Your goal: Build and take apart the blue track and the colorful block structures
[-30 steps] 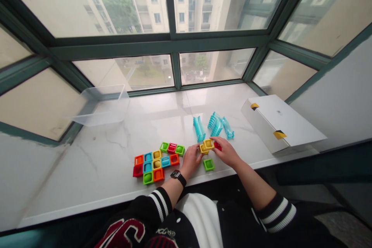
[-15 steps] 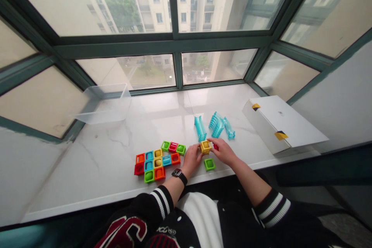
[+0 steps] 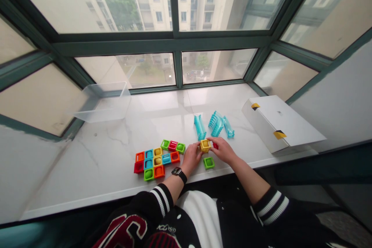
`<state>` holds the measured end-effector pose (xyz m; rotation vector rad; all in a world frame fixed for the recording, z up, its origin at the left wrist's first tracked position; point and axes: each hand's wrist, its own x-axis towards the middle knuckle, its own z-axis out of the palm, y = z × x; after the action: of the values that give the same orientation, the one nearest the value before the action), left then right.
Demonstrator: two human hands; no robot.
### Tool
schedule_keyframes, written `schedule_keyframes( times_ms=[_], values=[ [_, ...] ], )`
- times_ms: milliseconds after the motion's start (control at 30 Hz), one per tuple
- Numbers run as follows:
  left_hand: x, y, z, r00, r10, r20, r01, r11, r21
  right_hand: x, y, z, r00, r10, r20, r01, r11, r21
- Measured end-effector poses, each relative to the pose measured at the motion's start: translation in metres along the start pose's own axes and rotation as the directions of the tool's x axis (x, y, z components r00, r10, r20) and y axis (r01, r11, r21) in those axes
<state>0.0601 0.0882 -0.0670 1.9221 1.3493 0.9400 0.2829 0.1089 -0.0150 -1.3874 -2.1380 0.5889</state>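
Observation:
A yellow cube block [image 3: 205, 145] sits between my two hands on the white marble sill [image 3: 116, 170]. My left hand [image 3: 191, 158], with a black watch at the wrist, pinches its left side. My right hand [image 3: 223, 150] grips its right side, and a red block [image 3: 215, 145] peeks out under those fingers. A green square block [image 3: 209, 162] lies just in front of my hands. To the left lies a flat cluster of joined coloured blocks [image 3: 157, 159].
Three turquoise ribbed track pieces [image 3: 215, 124] lie behind my hands. A white cardboard box [image 3: 279, 124] rests at the right. A clear plastic tub [image 3: 103, 102] stands at the back left by the window frame.
The two yellow blocks seen apart a second ago now look like one cube between my fingers. My hands have stayed in place.

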Motion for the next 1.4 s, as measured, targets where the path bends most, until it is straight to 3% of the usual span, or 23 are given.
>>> schedule_keyframes(
  times_ms=[1400],
  values=[
    [-0.0025,0.0013,-0.0012,1.000,0.009,-0.003,-0.009,1.000,-0.025,-0.0045,0.0017,0.0037,1.000,0.007,-0.029,-0.006,0.999,0.045]
  ],
)
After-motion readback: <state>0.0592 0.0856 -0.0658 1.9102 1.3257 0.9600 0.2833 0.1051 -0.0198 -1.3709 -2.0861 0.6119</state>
